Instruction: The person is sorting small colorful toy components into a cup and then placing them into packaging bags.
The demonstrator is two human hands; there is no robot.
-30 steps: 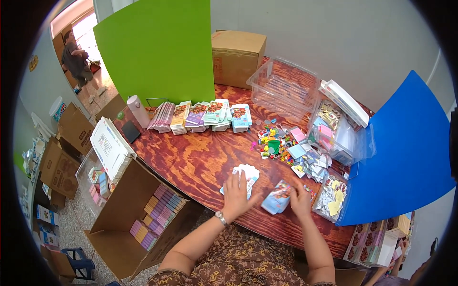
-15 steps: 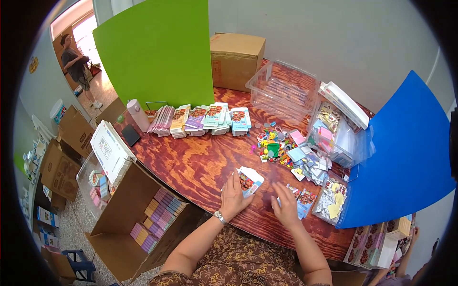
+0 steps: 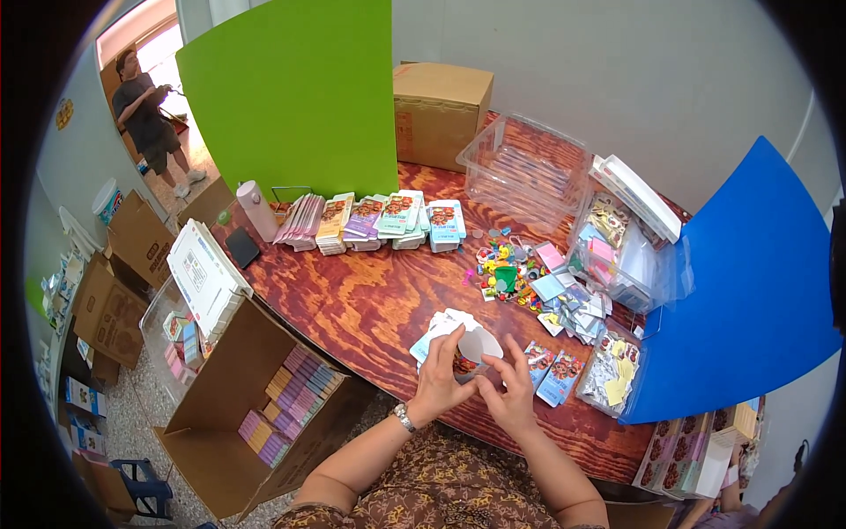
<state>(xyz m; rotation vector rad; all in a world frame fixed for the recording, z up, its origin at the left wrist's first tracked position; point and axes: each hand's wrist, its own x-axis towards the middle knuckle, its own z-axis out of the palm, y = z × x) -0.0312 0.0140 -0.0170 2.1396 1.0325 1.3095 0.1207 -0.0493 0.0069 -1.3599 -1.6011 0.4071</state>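
A small printed carton is squeezed into a tube shape, its white inside facing up, near the table's front edge. My left hand grips its left side between thumb and fingers. On the opposite side, the curled fingers and thumb of my right hand close on its edge. Flat cartons lie on the table just behind my left hand, partly hidden by it. Two blue printed packs rest to the right of my right hand.
A pile of colourful small toys and loose packets lie beyond. Clear tray holds silver packets. Carton stacks, a pink bottle and phone stand farther left. An open cardboard box is left; a person stands at the doorway.
My left hand has come off the flat cartons holding one, now squeezed open. My right hand has moved left from beside the blue packs to grip it. The person in the doorway has shifted.
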